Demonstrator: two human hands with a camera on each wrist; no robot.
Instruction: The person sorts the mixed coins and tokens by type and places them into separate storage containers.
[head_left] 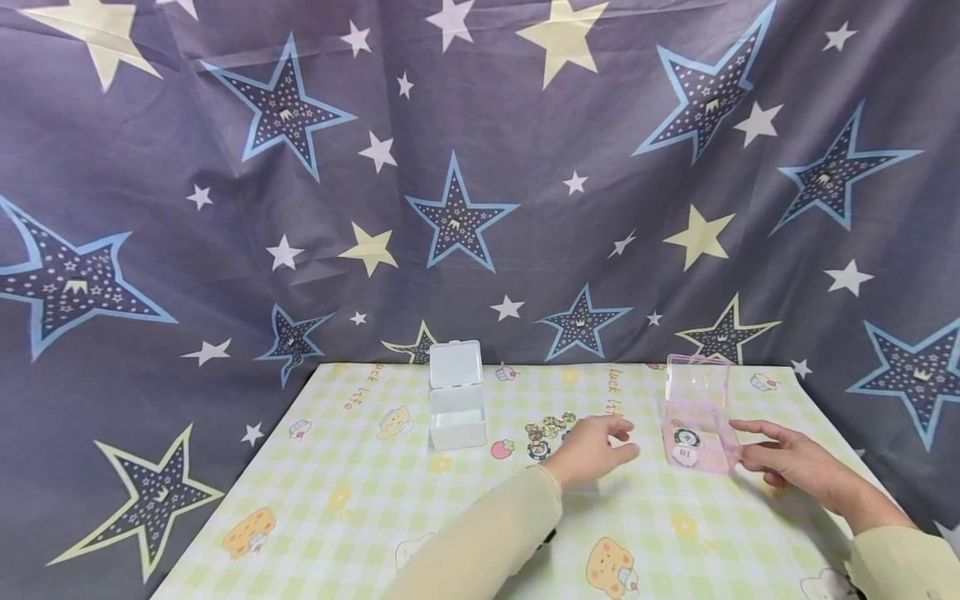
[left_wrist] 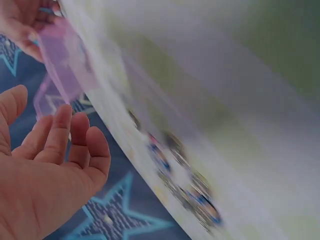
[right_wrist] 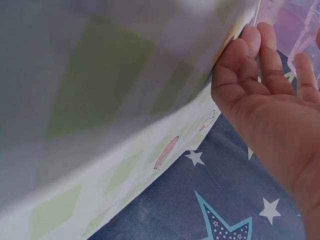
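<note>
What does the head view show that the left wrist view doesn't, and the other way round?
Only the head view: the open white box, the round chips lying in the pink box, and both sleeves.

Only the left wrist view: the palm side of the left hand, turned to the camera, and the loose round pieces with no hand in front of them, though blurred.

Both: the left hand holding nothing, the right hand at the pink box, the checked tablecloth and the star-patterned backdrop.
</note>
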